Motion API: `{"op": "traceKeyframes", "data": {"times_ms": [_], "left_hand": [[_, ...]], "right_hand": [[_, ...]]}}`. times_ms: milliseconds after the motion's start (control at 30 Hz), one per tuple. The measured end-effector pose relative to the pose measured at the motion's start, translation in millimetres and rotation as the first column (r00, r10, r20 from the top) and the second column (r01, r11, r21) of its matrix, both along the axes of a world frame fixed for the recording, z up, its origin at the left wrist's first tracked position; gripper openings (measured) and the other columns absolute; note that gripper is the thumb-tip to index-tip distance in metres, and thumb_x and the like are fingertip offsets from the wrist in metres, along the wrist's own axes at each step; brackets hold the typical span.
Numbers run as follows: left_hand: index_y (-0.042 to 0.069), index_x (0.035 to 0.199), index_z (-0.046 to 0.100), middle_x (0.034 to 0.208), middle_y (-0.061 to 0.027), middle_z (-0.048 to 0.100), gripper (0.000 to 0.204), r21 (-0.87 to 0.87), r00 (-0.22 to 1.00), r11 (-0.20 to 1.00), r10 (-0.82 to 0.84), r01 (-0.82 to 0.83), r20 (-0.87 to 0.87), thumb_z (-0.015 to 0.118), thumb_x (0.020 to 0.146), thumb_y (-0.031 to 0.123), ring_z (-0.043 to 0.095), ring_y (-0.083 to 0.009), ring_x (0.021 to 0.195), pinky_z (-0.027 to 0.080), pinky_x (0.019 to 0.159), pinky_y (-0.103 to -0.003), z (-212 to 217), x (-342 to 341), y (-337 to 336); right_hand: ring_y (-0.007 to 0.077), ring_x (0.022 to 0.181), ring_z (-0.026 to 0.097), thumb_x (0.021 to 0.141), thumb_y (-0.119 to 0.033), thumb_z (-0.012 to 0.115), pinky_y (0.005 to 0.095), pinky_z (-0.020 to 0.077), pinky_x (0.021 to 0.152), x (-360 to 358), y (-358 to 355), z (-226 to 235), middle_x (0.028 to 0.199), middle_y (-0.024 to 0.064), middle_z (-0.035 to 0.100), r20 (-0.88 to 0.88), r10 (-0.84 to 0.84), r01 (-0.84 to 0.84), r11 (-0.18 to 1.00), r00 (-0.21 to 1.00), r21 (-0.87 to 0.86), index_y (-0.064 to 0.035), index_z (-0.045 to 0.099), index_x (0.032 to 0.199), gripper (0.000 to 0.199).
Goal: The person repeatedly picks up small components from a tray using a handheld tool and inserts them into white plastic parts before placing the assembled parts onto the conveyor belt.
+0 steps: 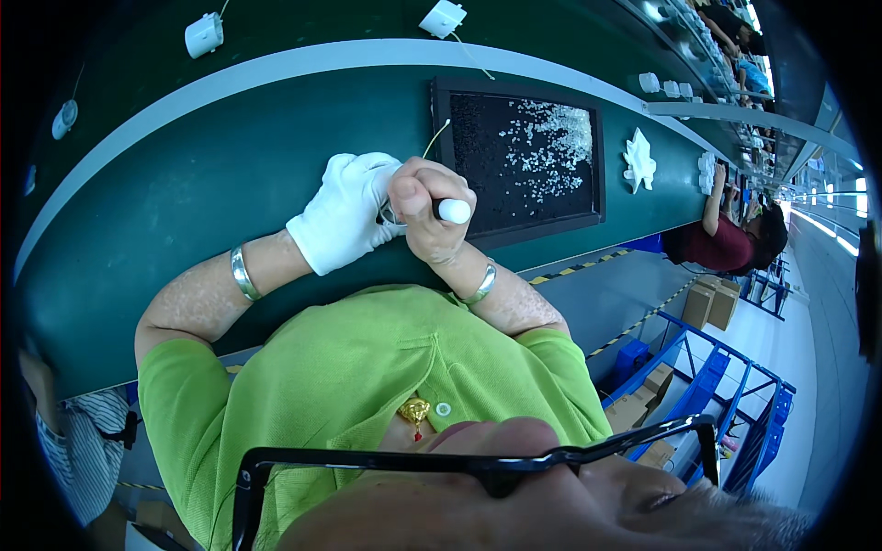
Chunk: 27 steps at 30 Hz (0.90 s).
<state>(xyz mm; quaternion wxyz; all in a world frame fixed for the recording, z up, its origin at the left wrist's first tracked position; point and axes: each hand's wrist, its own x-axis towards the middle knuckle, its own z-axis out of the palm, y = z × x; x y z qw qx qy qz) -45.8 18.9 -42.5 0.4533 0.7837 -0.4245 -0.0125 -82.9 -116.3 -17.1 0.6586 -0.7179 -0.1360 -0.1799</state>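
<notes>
My left hand [347,207], in a white glove, is closed around a white round part. Only the part's rim [390,213] shows between my hands, and a thin pale yellow wire [437,138] sticks up beyond them. My bare right hand [432,211] presses close against the left. Its fingers are wrapped round a tool handle [453,211] with a white rounded end and a dark section; the working end is hidden in my hands. Just right of my hands lies a black tray [533,225] with small black pieces on its left and small white pieces [560,138] on its right.
Beyond the green table [184,174], past a pale rail [276,66], white cylindrical parts [204,35] with wires lie on a green surface. A white glove [638,161] lies right of the tray. A co-worker [721,241] sits farther right, near cartons [712,301] and a blue rack [726,367].
</notes>
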Motion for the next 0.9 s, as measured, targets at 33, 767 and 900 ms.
{"op": "traceKeyframes", "data": {"times_ms": [33,767,900], "left_hand": [[0.006,0.094,0.053,0.089,-0.0133,0.057,0.037,-0.033,0.999,0.999,-0.008,0.007,-0.033,0.071,0.062,0.01,0.055,-0.036,0.083,0.042,0.072,-0.042,1,1,-1],[0.006,0.134,0.04,0.102,-0.0216,0.065,0.077,0.192,0.83,0.807,0.541,-0.558,0.135,0.059,0.081,0.058,0.064,-0.0367,0.096,0.05,0.084,-0.042,40,124,9],[0.009,0.137,0.039,0.108,-0.0224,0.064,0.084,0.468,0.677,0.503,0.638,-0.727,0.366,0.042,0.081,0.072,0.063,-0.036,0.099,0.051,0.081,-0.042,12,209,33]], "right_hand": [[0.0111,0.047,0.045,0.091,-0.023,0.06,0.0245,0.033,0.043,0,1,0,0.058,0.007,0.052,-0.024,-0.009,0.009,1.0,1.0,0.015,0.002,0.046,0.058,0.044],[0.0166,0.063,0.053,0.094,-0.061,0.019,0.0227,0.0396,0.054,-35,-169,35,0.076,0.0154,0.061,-0.011,-0.455,0.421,0.813,0.89,0.403,-0.0008,0.055,0.063,0.077],[0.0122,0.058,0.049,0.096,-0.045,0.042,0.0207,0.0351,0.048,-46,-205,13,0.073,0.013,0.06,-0.016,-0.626,0.556,0.68,0.78,0.478,0.0002,0.056,0.07,0.054]]}}
